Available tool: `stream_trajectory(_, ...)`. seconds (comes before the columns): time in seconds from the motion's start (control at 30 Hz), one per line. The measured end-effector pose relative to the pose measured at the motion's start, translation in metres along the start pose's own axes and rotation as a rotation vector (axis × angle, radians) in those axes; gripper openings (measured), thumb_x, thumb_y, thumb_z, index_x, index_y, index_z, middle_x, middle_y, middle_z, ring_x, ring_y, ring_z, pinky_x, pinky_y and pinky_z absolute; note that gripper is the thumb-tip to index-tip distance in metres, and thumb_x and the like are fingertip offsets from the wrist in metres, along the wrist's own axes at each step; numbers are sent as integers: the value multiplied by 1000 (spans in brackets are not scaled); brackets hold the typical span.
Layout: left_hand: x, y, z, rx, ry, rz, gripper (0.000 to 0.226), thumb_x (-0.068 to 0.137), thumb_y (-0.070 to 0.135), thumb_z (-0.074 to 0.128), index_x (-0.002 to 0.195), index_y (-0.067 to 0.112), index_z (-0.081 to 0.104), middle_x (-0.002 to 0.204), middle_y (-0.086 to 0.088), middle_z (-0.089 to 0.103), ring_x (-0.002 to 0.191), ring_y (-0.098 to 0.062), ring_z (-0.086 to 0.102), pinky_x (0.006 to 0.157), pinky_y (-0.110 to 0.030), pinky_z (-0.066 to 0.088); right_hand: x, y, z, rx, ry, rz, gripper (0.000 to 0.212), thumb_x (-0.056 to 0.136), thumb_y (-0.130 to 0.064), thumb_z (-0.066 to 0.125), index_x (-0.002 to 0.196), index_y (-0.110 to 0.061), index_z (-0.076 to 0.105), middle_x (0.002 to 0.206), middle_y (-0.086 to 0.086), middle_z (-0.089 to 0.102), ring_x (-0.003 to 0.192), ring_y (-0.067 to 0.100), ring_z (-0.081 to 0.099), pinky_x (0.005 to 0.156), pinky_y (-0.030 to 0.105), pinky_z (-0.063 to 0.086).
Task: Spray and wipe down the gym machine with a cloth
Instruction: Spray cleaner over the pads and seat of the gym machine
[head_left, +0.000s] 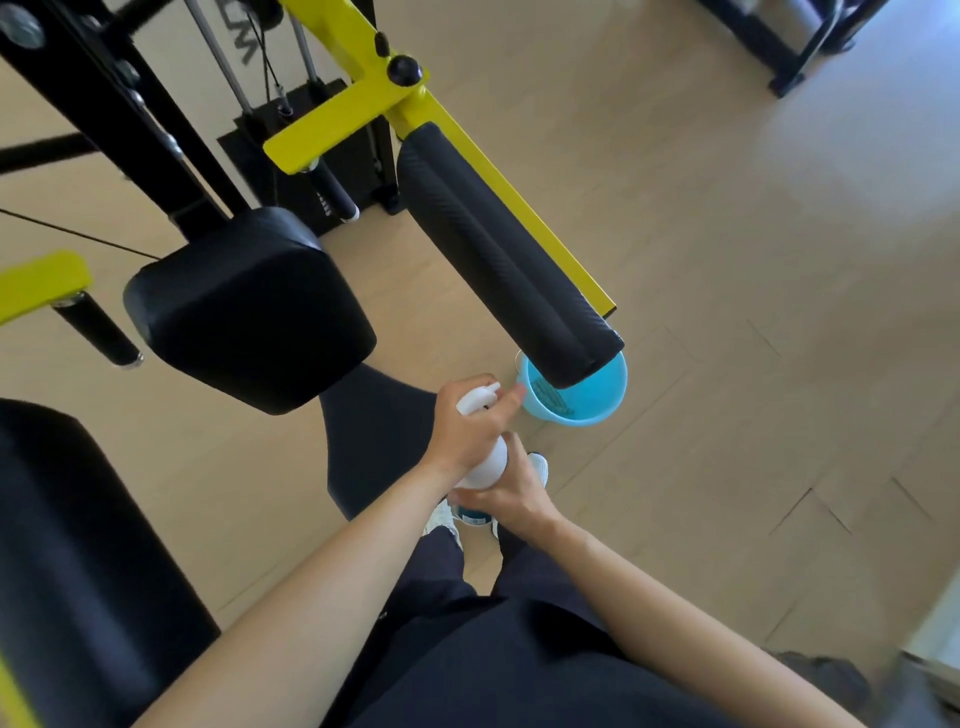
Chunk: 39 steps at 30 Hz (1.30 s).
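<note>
I hold a white spray bottle (488, 457) low in front of me with both hands. My left hand (467, 431) grips its trigger head, the index finger stretched along the nozzle. My right hand (511, 496) grips the lower body of the bottle near its blue label. The gym machine has a yellow frame (332, 122), a long black arm pad (498, 254) slanting down to the right, and a square black pad (249, 306) to its left. A blue bucket (592, 400) stands on the floor under the arm pad's end, with something greenish inside it. No cloth is clearly visible.
A large black seat pad (78, 571) fills the lower left. The weight stack (291, 135) and cables stand behind the yellow frame. Short black handles (98, 332) stick out at left. Beige wood floor (727, 312) spreads to the right, with another machine's black base (789, 47) at the top right.
</note>
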<state>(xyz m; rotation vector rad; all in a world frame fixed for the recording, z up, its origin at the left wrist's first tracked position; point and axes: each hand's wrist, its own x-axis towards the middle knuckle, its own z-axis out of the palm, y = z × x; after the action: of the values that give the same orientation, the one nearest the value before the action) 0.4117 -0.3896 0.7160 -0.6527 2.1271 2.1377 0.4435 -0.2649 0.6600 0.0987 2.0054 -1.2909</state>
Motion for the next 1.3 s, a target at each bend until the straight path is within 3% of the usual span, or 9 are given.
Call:
stream_trajectory(0.17, 10, 0, 16, 59, -43, -89, 22, 92, 29, 73, 76, 15, 66, 70, 6, 66, 69, -12, 62, 63, -21, 52, -15, 7, -14, 50, 40, 32, 64, 69, -18, 92, 123, -23, 58, 104, -5, 67, 98, 14, 71, 81, 32, 62)
stream_trajectory(0.27, 12, 1, 13, -22, -43, -94, 8, 91, 19, 74, 90, 12, 69, 84, 7, 70, 80, -5, 66, 67, -8, 49, -21, 0, -24, 31, 30, 38, 65, 63, -37, 87, 121, -29, 59, 104, -4, 70, 95, 11, 71, 77, 23, 59)
stream_trajectory(0.5, 34, 12, -23, -96, 130, -105, 33, 78, 36, 74, 90, 7, 63, 83, -10, 64, 79, -27, 63, 67, -30, 54, -3, -41, -24, -86, 6, -57, 72, 59, -54, 84, 119, -32, 52, 112, -7, 64, 103, 12, 66, 90, 35, 61)
stream_trajectory(0.63, 51, 30, -39, -119, 173, -111, 25, 73, 42, 71, 57, 30, 56, 72, -11, 57, 72, -24, 57, 70, -33, 50, 7, -65, -15, -72, 17, -138, 57, 74, -39, 89, 116, -37, 51, 108, -16, 61, 102, 9, 65, 88, 26, 59)
stream_trajectory(0.73, 59, 41, -51, -77, 182, -9, 17, 82, 30, 73, 72, 22, 62, 83, -8, 65, 79, -2, 64, 72, -14, 50, 13, -82, -12, -55, 3, -139, 50, 81, -39, 84, 118, -37, 51, 107, -18, 59, 100, 7, 63, 85, 25, 57)
stream_trajectory(0.83, 62, 40, -61, -75, 211, 70, 20, 84, 25, 75, 97, 10, 70, 95, 1, 71, 88, -5, 68, 75, -17, 54, 21, -98, -11, -24, -30, -133, 38, 83, -42, 81, 108, -42, 52, 106, -15, 63, 97, 10, 66, 77, 21, 54)
stream_trajectory(0.97, 70, 39, -68, -53, 301, 19, 23, 89, 29, 75, 76, 12, 65, 71, -3, 65, 65, -9, 64, 67, -30, 55, 25, -108, -7, -58, -56, -151, 36, 82, -44, 82, 104, -47, 53, 104, -16, 65, 96, 9, 68, 79, 23, 58)
stream_trajectory(1.17, 75, 52, -64, 88, 242, 139, 13, 91, 30, 75, 92, 19, 68, 79, 4, 68, 74, -3, 67, 65, -14, 52, 21, -117, -9, 70, -43, -132, 36, 77, -44, 79, 107, -43, 58, 102, -14, 71, 89, 4, 71, 67, 13, 53)
stream_trajectory(1.3, 84, 53, -58, 134, 225, 107, 29, 87, 44, 72, 82, 16, 67, 76, -6, 69, 70, -14, 67, 67, -22, 54, 20, -114, -11, 103, -38, -108, 33, 84, -37, 80, 108, -41, 58, 99, -15, 72, 88, 0, 71, 66, 13, 53)
